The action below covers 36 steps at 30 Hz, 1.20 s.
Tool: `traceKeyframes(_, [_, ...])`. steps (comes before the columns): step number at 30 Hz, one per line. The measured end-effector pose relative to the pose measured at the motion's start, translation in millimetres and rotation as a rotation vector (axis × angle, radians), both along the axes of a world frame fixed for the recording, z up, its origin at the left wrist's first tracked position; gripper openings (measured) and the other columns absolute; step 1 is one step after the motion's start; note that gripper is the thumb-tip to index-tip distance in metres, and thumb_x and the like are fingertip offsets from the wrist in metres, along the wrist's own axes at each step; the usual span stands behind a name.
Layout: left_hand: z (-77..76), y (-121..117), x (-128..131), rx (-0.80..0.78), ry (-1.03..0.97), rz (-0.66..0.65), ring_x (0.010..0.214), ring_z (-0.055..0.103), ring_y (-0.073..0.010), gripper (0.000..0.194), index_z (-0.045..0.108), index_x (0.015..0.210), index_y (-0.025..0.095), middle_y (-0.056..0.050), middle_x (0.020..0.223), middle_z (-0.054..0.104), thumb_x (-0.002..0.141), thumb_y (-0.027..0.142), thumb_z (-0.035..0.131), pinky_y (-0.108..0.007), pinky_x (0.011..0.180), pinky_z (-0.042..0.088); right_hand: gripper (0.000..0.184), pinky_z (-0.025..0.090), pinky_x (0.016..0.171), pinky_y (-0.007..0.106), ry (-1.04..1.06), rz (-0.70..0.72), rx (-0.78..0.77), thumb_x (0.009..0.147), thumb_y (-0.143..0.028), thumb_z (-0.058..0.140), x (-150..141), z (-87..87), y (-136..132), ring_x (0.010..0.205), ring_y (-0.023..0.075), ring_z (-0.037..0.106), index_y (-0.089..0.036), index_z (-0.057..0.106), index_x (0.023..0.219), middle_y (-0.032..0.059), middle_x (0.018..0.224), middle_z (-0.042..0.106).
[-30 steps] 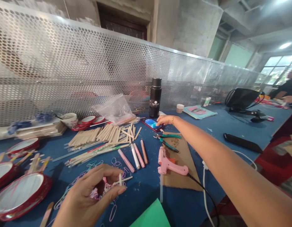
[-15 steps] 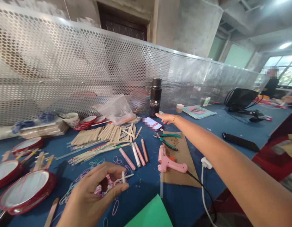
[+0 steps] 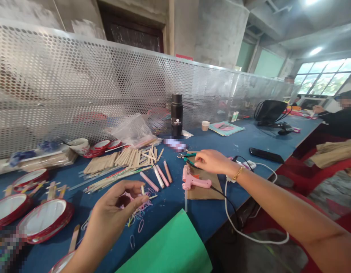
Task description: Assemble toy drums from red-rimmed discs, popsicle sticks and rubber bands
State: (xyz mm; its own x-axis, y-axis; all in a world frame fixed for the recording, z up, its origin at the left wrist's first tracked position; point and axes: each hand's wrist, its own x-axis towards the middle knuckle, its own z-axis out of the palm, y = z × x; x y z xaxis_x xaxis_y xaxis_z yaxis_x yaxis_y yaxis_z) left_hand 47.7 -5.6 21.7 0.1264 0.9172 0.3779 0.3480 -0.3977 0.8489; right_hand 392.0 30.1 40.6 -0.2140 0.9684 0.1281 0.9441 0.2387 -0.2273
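Note:
My left hand [image 3: 118, 206] pinches a small pale stick piece [image 3: 143, 190] between thumb and fingertips; a second thin stick juts out crosswise beside it. Below and behind that hand lies a tangle of pastel rubber bands [image 3: 140, 226]. My right hand [image 3: 213, 162] has its fingers curled on the green-handled pliers [image 3: 188, 160], covering the handle ends. The jaws point left, and the pliers lie over a piece of cardboard [image 3: 205, 194]. Just in front of the pliers rests a pink glue gun [image 3: 196, 182], with a clear glue stick by its tip.
Craft sticks [image 3: 129, 158], several markers [image 3: 161, 176] and red-rimmed round pieces [image 3: 40, 222] lie to the left. A black bottle [image 3: 177, 117] stands at the back. Green paper [image 3: 169, 246] is in front. A white cable [image 3: 228, 212] hangs over the table edge. Other people sit far right.
My right hand has come back from near the phone and bottle to the pliers, its fingers now curled. My left hand still pinches the stick piece. The view has turned right.

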Motion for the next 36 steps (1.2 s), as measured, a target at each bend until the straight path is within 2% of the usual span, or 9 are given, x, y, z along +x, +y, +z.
traceKeyframes(5, [4.0,-2,3,-0.036,-0.116,-0.017,0.054,0.056,-0.0120,0.035,0.074,0.081,0.021,0.002,0.069,0.066,0.063,0.046,0.090,-0.022,0.049,0.048,0.021,0.049,0.082,0.037,-0.154,0.094,0.094,0.092,-0.034,0.065,-26,-22.9,-46,0.099,0.0300,0.069,-0.016,0.072,0.100,0.0155,0.104,0.075])
traceKeyframes(11, [5.1,-3,4,-0.161,-0.254,-0.050,0.060,0.058,-0.0127,0.041,0.076,0.083,0.020,0.002,0.070,0.066,0.055,0.043,0.095,-0.023,0.054,0.048,0.027,0.051,0.090,0.040,-0.203,0.024,0.013,0.102,-0.028,0.049,-37,-40.9,-47,0.104,0.0303,0.067,-0.012,0.071,0.106,0.0206,0.112,0.071])
traceKeyframes(13, [5.1,-4,4,-0.205,-0.329,-0.052,0.063,0.058,-0.0122,0.041,0.076,0.081,0.020,0.002,0.071,0.066,0.053,0.040,0.097,-0.023,0.057,0.048,0.026,0.050,0.094,0.042,-0.093,0.048,0.000,0.103,-0.030,0.049,-32,-36.7,-44,0.107,0.0303,0.066,-0.014,0.071,0.105,0.0185,0.111,0.071])
traceKeyframes(16, [5.8,-8,5,-0.292,-0.485,-0.078,0.062,0.053,-0.0097,0.040,0.076,0.081,0.020,0.003,0.071,0.065,0.052,0.036,0.099,-0.021,0.057,0.044,0.035,0.049,0.093,0.044,0.290,0.049,0.067,0.106,-0.041,0.045,-25,-22.2,-47,0.105,0.0288,0.064,-0.017,0.070,0.109,0.0155,0.111,0.069])
traceKeyframes(19, [5.7,-13,5,-0.406,-0.587,-0.167,0.058,0.046,-0.0077,0.041,0.078,0.082,0.020,0.003,0.070,0.062,0.053,0.039,0.100,-0.020,0.054,0.039,0.048,0.050,0.073,0.037,0.859,0.092,-0.009,0.105,-0.059,0.043,-29,-11.6,-62,0.081,0.0211,0.060,-0.021,0.068,0.119,0.0112,0.107,0.068])
traceKeyframes(22, [3.7,-16,4,-0.489,-0.652,-0.250,0.059,0.044,-0.0066,0.045,0.080,0.083,0.019,0.002,0.071,0.060,0.052,0.044,0.102,-0.019,0.054,0.037,0.051,0.044,0.061,0.033,1.308,0.150,-0.064,0.099,-0.067,0.053,-45,-17.5,-90,0.071,0.0177,0.055,-0.024,0.071,0.116,0.0103,0.105,0.068])
traceKeyframes(25, [1.2,-17,3,-0.535,-0.683,-0.295,0.059,0.043,-0.0059,0.048,0.081,0.082,0.019,0.002,0.071,0.058,0.050,0.047,0.103,-0.019,0.055,0.036,0.054,0.042,0.059,0.034,1.402,0.279,-0.213,0.097,-0.070,0.053,-67,-33.3,-121,0.071,0.0193,0.054,-0.025,0.076,0.116,0.0122,0.100,0.069])
traceKeyframes(28, [1.0,-16,3,-0.534,-0.683,-0.322,0.059,0.043,-0.0064,0.049,0.081,0.082,0.018,0.002,0.069,0.058,0.049,0.048,0.103,-0.020,0.055,0.036,0.051,0.041,0.060,0.033,1.388,0.277,-0.351,0.099,-0.067,0.053,-85,-42.9,-142,0.077,0.0206,0.056,-0.027,0.077,0.119,0.0129,0.102,0.069])
traceKeyframes(36, [10.1,-29,5,-0.622,-0.732,-0.311,0.065,0.051,-0.0047,0.041,0.085,0.084,0.020,0.006,0.071,0.068,0.053,0.040,0.102,-0.015,0.064,0.042,0.040,0.042,0.063,0.042,1.381,0.287,-0.391,0.088,-0.074,0.059,-83,-51.8,-142,0.084,0.0302,0.058,-0.049,0.077,0.113,0.0086,0.104,0.069])
